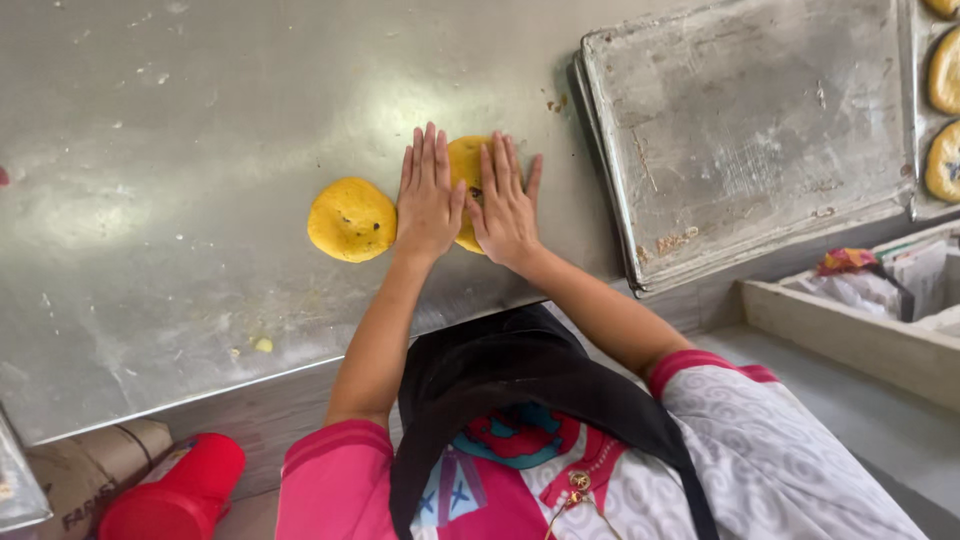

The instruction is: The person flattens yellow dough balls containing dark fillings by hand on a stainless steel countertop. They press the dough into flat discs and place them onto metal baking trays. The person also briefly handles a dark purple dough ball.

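Dough disc [466, 165] under both flat hands [468, 200]

A brushed stainless-steel table [180, 250] fills most of the view, its surface scuffed, dotted with crumbs and lit by a soft white glare near the middle. At the right, a stack of worn metal baking trays [750, 130] lies on it, the top one bare and stained. Below the table edge stand a red plastic container [175, 495] and a brown paper sack [85, 475]. To the right, a pale wooden box [850, 335] holds crumpled wrappers, above a grey floor [890, 420].
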